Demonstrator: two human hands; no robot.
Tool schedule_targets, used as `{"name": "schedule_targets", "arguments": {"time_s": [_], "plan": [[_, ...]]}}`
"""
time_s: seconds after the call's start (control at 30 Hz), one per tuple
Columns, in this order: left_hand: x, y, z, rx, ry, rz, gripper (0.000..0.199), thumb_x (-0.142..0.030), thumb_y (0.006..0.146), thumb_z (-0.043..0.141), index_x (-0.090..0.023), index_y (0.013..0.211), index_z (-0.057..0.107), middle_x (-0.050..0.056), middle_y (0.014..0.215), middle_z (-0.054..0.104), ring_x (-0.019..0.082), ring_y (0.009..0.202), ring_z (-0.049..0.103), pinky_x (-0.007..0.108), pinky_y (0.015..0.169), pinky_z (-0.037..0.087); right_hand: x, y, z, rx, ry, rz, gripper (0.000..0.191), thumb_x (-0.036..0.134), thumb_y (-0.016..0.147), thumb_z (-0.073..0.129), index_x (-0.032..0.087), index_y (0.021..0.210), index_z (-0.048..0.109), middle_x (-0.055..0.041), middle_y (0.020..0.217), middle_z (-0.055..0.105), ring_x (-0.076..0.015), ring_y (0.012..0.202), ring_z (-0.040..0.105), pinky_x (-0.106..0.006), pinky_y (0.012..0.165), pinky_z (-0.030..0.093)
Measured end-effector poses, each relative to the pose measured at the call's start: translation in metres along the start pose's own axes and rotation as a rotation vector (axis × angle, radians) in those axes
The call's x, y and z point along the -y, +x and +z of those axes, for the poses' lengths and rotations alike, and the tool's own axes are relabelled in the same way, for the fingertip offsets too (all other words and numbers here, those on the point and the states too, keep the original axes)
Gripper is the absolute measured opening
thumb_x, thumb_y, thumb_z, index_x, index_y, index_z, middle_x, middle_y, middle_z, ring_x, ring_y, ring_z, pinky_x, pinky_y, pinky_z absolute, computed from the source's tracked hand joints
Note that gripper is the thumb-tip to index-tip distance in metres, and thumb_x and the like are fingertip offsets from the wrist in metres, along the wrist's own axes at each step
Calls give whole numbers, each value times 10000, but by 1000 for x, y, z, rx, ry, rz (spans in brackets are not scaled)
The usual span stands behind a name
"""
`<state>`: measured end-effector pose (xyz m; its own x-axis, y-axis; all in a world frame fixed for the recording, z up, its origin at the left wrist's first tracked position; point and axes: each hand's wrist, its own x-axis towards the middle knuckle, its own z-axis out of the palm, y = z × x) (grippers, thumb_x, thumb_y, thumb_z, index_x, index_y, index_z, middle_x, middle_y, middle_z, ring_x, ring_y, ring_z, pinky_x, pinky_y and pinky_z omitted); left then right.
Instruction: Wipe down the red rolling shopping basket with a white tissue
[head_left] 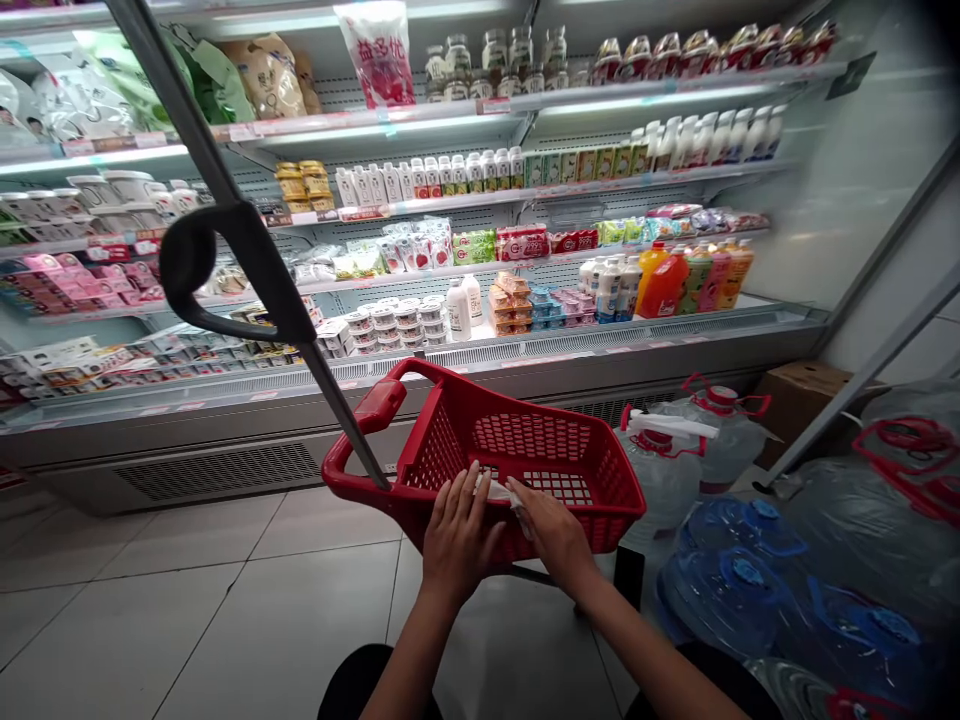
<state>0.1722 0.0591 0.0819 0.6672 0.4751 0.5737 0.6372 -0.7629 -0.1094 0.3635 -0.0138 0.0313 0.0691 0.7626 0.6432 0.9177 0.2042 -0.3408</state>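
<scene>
A red plastic shopping cart basket (611,470) stands in front of me. My left hand (459,525) lies on its near rim, fingers stretched out and pointing forward, beside a white cloth or tissue (495,490). On the same rim, a little to the right, my right hand (551,525) has its fingers closed on the white cloth, part of which hangs over the outer side. Some mesh floor of the basket shows beyond the hands. The red handle (380,405) is at the basket's left end.
A grey pole with a black hooked grip (244,270) crosses the left of the view. Behind the cart runs a refrigerated shelf (495,350) of dairy and juice. Large water bottles (742,570) and a cardboard box (802,395) stand at the right.
</scene>
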Motion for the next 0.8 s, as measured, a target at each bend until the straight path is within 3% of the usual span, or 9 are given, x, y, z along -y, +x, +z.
{"name": "schedule_targets", "arguments": {"time_s": [0.13,0.23,0.37,0.43,0.5,0.63,0.7,0.8], "plan": [[-6,10,4,-19,-34,-47,560,-274,1055,446,-214,1607,378,75,1642,444,219,1490,456,408,1252,310,6,11,-11,-1,245,249,382,317,1086,382,242,1424,545,-81,1280,740,-226,1086,744,-338,861,617],[-7,22,0,-26,-84,-40,533,-206,1050,426,-228,1583,415,66,1613,491,206,1473,477,405,1237,342,5,18,-27,11,462,314,339,408,1080,411,240,1288,620,-67,1153,767,-224,942,759,-315,770,612],[-11,39,-9,-34,-289,-16,317,-242,1040,484,-271,1303,659,35,1449,652,202,1391,555,424,1237,358,-1,22,-43,6,636,337,372,483,1061,457,246,1223,694,-67,1136,771,-242,998,740,-338,839,606],[-15,44,-10,-55,-397,-15,241,-236,1039,482,-267,1128,704,27,1250,744,191,1266,636,421,1222,379,-5,22,-45,-63,652,351,375,504,1045,489,242,1171,726,-78,1156,767,-260,1074,722,-364,909,594],[-20,47,-9,-75,-475,-25,244,-219,1040,454,-255,1075,692,22,1083,770,184,1103,695,418,1188,417,-10,21,-45,-139,625,364,374,517,1030,515,236,1103,750,-90,1140,766,-268,1090,713,-379,938,583],[-24,46,-4,-46,-588,-183,216,-256,1045,433,-242,1124,634,33,1029,763,192,948,719,336,910,547,-20,17,-47,-220,554,414,383,533,1007,534,228,1064,760,-101,1085,768,-267,1027,720,-379,885,590],[-22,46,-5,6,-608,-284,201,-319,1054,436,-252,1067,625,18,930,751,192,845,718,290,745,521,-22,16,-52,-242,534,450,382,551,982,566,223,1047,749,-100,1059,767,-267,990,720,-377,852,590],[-18,48,-10,48,-604,-391,307,-401,1069,397,-260,933,633,-7,773,710,186,713,687,267,653,454,-20,16,-60,-261,553,530,383,588,937,622,219,997,703,-74,976,753,-239,843,705,-330,710,578]]}}
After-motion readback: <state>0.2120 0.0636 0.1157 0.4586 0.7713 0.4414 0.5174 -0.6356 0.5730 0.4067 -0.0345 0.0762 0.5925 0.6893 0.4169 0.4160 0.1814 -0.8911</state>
